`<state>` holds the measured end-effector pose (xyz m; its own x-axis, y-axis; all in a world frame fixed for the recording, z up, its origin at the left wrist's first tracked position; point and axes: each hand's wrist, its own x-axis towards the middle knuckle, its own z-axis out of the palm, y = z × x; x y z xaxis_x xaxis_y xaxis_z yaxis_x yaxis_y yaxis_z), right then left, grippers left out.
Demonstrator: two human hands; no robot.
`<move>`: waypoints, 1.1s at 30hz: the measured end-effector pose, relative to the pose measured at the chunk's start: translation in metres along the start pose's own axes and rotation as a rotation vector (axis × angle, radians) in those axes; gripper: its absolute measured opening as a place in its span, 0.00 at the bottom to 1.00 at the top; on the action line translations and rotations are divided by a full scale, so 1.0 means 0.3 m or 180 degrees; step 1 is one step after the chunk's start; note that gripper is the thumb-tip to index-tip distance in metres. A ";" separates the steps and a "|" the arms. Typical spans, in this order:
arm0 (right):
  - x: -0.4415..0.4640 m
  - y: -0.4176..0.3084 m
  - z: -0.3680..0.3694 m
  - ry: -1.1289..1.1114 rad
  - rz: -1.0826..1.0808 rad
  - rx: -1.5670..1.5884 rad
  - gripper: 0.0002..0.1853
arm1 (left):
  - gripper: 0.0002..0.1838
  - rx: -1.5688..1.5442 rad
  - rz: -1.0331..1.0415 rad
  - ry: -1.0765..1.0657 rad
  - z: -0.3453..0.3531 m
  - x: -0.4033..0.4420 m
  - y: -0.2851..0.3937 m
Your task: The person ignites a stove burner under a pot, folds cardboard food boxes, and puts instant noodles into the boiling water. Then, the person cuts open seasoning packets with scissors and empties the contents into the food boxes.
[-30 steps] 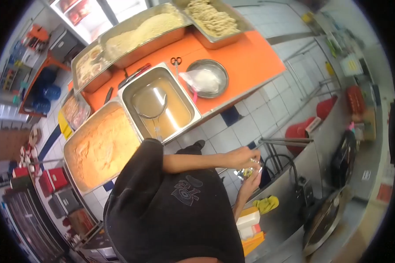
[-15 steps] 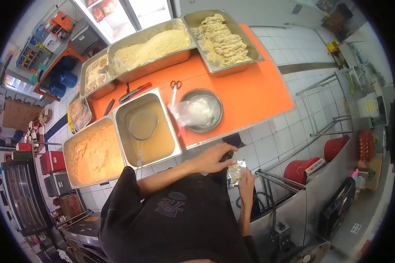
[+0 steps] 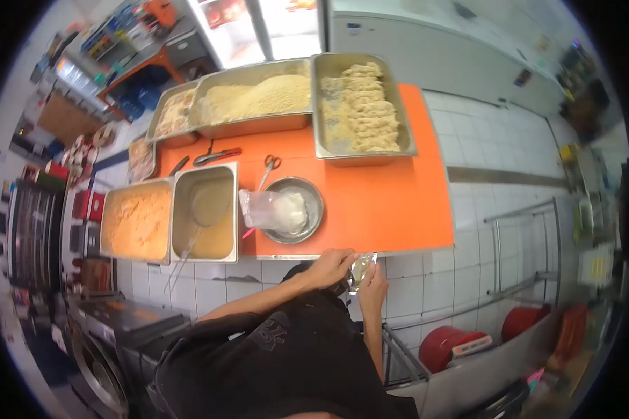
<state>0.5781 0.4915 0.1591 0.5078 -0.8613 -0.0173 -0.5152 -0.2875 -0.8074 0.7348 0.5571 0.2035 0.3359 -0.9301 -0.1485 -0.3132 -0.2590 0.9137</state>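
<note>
Just in front of the orange table's near edge, my right hand grips a small shiny foil packet by its right side. My left hand has its fingers closed at the packet's left edge. Some of the packet is hidden behind the fingers. On the table near my hands sits a round metal bowl with white powder in a clear plastic bag. Scissors lie behind the bowl.
Metal pans hold breaded pieces, crumbs, orange batter and a liquid with a strainer. Red-handled tongs lie on the orange table. Red pots stand at the lower right beside a metal frame.
My left hand's fingers, spread before, have closed at the foil packet's edge. Both hands and the packet have come nearer the table edge. The view has turned and shifted.
</note>
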 end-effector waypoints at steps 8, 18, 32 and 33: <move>0.214 0.217 -0.061 -0.1121 -0.0284 -0.0846 0.12 | 0.12 0.0775 -0.0393 0.2317 -0.550 0.400 -0.353; 0.417 0.109 -0.102 -0.0627 -0.0035 -0.0454 0.08 | 0.11 0.1708 -0.1942 0.2580 -0.705 0.767 -0.866; 0.653 -0.108 0.019 -0.0428 -0.0068 0.0160 0.06 | 0.22 0.1517 -0.2309 0.2652 -0.658 0.718 -0.862; 0.666 -0.114 0.022 -0.0311 -0.0631 -0.0361 0.06 | 0.19 0.1608 -0.2187 0.2824 -0.662 0.713 -0.869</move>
<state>0.7019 0.3320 0.1793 0.6682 -0.7403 0.0734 -0.4703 -0.4968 -0.7293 1.0648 0.4773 0.0085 0.9923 -0.1126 -0.0521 -0.0752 -0.8800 0.4690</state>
